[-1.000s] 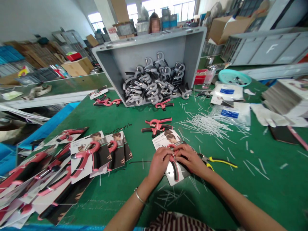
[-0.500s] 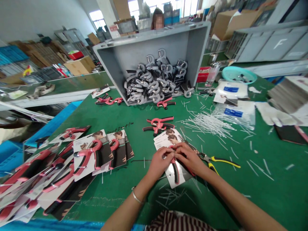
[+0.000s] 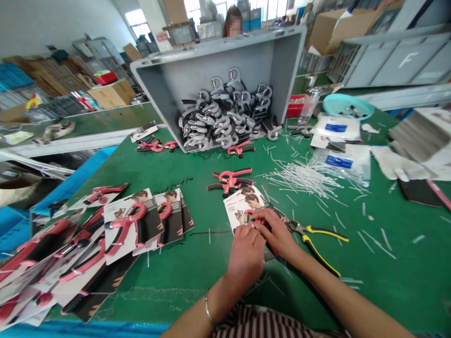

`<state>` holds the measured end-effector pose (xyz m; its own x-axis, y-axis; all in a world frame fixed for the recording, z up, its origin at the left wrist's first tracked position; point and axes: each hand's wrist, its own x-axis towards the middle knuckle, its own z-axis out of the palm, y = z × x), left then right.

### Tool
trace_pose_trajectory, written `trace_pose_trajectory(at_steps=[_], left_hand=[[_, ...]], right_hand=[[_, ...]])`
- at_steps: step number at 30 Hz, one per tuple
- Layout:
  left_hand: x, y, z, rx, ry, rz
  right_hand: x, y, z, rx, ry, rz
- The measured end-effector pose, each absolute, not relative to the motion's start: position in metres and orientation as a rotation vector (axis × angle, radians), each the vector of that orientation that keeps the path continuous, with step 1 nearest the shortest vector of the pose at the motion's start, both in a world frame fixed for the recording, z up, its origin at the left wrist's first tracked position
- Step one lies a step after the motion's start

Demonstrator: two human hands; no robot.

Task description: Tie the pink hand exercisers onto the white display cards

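A pink and black hand grip strengthener lies on a printed backing card in front of me. My left hand is curled over the lower part of the grip, its fingertips closed on something too small to make out. My right hand holds the pink grip from the right, its fingertips meeting the left hand's. Both hands hide most of the grip's handles. Yellow and black pliers lie open at the right, close by my right forearm.
A large grey crate on its side holds many grey hand grips. White cable ties lie heaped at the right. Carded pink grips are piled at the left. Loose pink grips lie beyond the card. A person is behind the crate.
My left hand has turned over and moved down and slightly right, now covering the grip's handle. My right hand stays at the grip. More of the pliers shows.
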<state>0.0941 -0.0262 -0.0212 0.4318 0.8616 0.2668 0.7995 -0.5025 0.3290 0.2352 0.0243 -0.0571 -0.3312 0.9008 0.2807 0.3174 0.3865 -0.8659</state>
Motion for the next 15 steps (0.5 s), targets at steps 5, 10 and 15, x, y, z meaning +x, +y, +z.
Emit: trace_pose_trajectory(at_steps=[5, 10, 15], left_hand=[[0.080, -0.031, -0.029, 2.212, 1.487, 0.834], [0.084, -0.031, -0.029, 2.440, 1.384, 0.674], [0.090, -0.049, -0.022, 2.477, 1.586, 0.518]], right_hand=[[0.236, 0.023, -0.056, -1.059, -1.881, 0.892], [0.233, 0.024, -0.058, -1.041, -1.884, 0.854], [0.239, 0.021, -0.049, -1.012, -1.932, 0.842]])
